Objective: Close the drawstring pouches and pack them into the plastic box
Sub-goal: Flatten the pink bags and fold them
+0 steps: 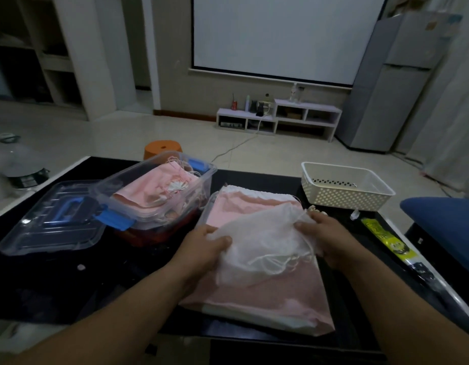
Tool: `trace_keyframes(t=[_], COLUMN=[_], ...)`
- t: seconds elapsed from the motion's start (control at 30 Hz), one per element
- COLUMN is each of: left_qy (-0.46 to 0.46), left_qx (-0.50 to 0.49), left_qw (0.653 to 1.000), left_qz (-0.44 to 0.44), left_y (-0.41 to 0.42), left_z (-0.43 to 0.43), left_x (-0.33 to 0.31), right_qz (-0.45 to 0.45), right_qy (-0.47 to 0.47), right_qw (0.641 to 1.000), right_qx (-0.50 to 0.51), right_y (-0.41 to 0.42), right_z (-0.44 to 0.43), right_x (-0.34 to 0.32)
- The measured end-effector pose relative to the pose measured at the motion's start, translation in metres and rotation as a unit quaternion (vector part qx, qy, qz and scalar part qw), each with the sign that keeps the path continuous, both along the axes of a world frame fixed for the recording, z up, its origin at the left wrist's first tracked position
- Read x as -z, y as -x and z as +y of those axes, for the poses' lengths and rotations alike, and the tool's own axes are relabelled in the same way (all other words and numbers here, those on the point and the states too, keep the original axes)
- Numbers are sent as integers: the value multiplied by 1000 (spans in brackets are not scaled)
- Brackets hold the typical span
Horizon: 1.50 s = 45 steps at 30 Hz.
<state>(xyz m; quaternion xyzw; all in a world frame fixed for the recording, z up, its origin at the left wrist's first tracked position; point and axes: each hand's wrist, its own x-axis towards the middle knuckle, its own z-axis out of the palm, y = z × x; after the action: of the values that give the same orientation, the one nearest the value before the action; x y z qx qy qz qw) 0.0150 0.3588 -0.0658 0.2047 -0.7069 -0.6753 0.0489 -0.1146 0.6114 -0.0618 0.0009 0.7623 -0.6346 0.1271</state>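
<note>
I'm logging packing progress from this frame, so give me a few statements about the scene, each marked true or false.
1. The left hand and the right hand both hold the white mesh pouch. True.
2. The lid is fastened on the plastic box. False: it lies beside the box, on its left.
3. The plastic box already has pink pouches in it. True.
4. The white basket stands left of the plastic box. False: it stands off to the right, beyond the right hand.
</note>
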Motion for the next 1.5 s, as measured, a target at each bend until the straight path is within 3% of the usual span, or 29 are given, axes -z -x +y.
trace_keyframes(t=[0.23, 0.33, 0.4, 0.47, 0.53, 0.57, 0.63, 0.7, 0.8, 0.87, 0.93, 0.97, 1.0, 1.1, 1.37, 1.5], left_qy=[129, 205, 284, 362, 504, 565, 626, 622, 586, 585, 569, 558, 551, 539, 513, 515], left_qx=[-55, -153, -201, -216, -199, -176, -91, 32, 128, 144, 160, 175, 193, 240, 285, 260], left_qw=[980, 949, 923, 903, 841, 806, 774, 782, 788, 780, 783, 783, 778, 765, 724, 757], left_qz=[141, 182, 162, 88, -8, -17, 6, -30, -139, -166, -194, -214, -230, -257, -363, -307], left_y=[-20, -11, -2, 6, 14, 18, 28, 36, 39, 41, 45, 48, 51, 64, 94, 85], left_z=[-50, -106, -147, -176, -192, -194, -192, -191, -191, -189, -186, -185, -183, -181, -189, -183], left_x=[-70, -85, -84, -76, -65, -63, -60, -53, -47, -52, -58, -60, -61, -65, -47, -53], right_qz=[138, 175, 215, 304, 359, 365, 338, 331, 444, 486, 450, 424, 372, 250, 141, 167], right_qy=[-39, -45, -73, -157, -237, -292, -430, -523, -579, -562, -576, -595, -613, -635, -619, -623], right_qw=[989, 983, 973, 939, 901, 879, 817, 752, 669, 657, 635, 598, 586, 623, 700, 697], right_qx=[26, -12, -36, -35, -61, -93, -184, -226, -144, -128, -250, -329, -379, -382, -327, -313], right_y=[30, 46, 58, 66, 75, 79, 83, 85, 87, 83, 73, 66, 61, 60, 57, 59], right_z=[-98, -175, -229, -273, -308, -320, -334, -336, -337, -337, -342, -344, -347, -357, -379, -380], right_x=[-51, -85, -99, -106, -102, -95, -77, -61, -54, -58, -60, -60, -55, -50, -33, -30])
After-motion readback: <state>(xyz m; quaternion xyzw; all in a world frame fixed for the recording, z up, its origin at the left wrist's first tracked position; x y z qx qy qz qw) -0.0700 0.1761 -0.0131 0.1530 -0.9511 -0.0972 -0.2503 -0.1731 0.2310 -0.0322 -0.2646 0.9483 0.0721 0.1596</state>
